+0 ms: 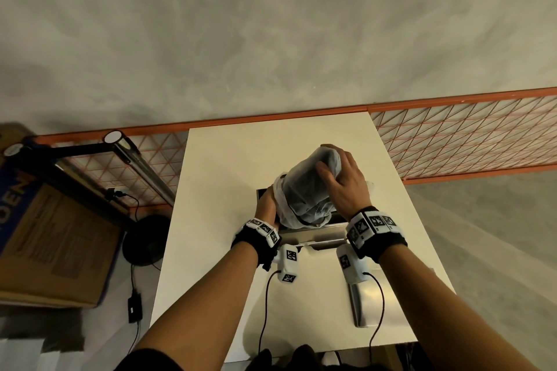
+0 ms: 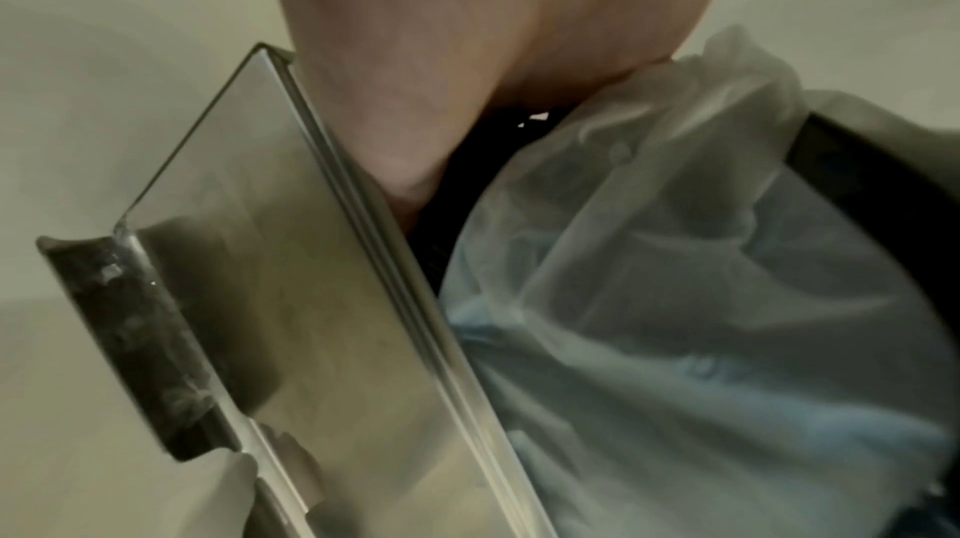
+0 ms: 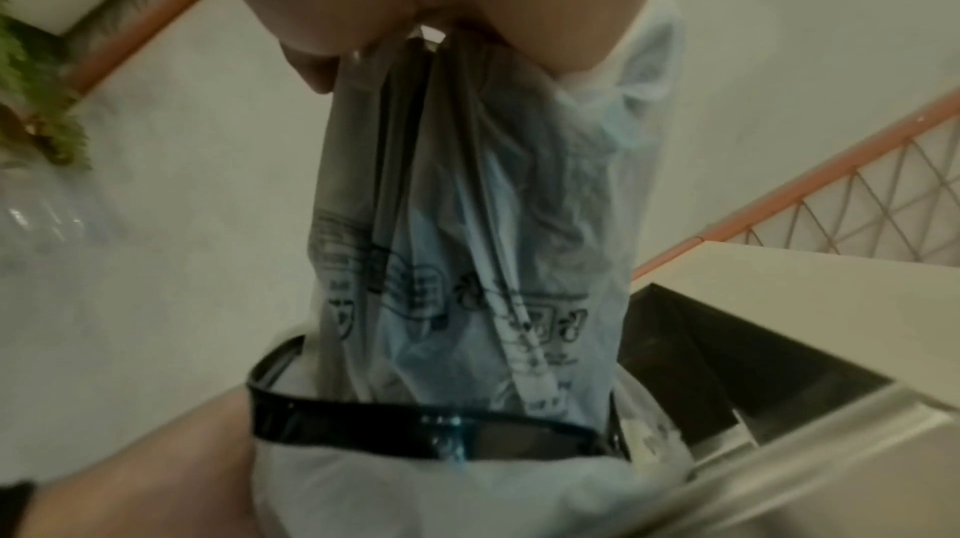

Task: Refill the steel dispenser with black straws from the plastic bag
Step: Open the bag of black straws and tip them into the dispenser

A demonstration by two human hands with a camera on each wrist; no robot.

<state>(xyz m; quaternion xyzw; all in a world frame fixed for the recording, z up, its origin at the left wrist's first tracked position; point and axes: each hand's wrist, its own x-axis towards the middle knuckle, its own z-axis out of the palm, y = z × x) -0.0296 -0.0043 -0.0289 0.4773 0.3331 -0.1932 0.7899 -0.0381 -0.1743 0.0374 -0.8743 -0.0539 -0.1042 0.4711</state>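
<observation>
Now the plastic bag [image 1: 306,190] stands upended over the open steel dispenser [image 2: 291,300] on the worktop [image 1: 229,159]: right hand [image 1: 346,187] fingers grip its top, left hand [image 1: 266,205] fingers hidden, can't tell. Tipping underway; next, shake the straws down.

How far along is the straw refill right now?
Done: the lid is off and lies on the table, so the steel dispenser is open. In hand: the right hand grips the upturned plastic bag over the opening, while the left hand steadies its lower end. Left: emptying the straws, removing the bag, refitting the lid.
</observation>
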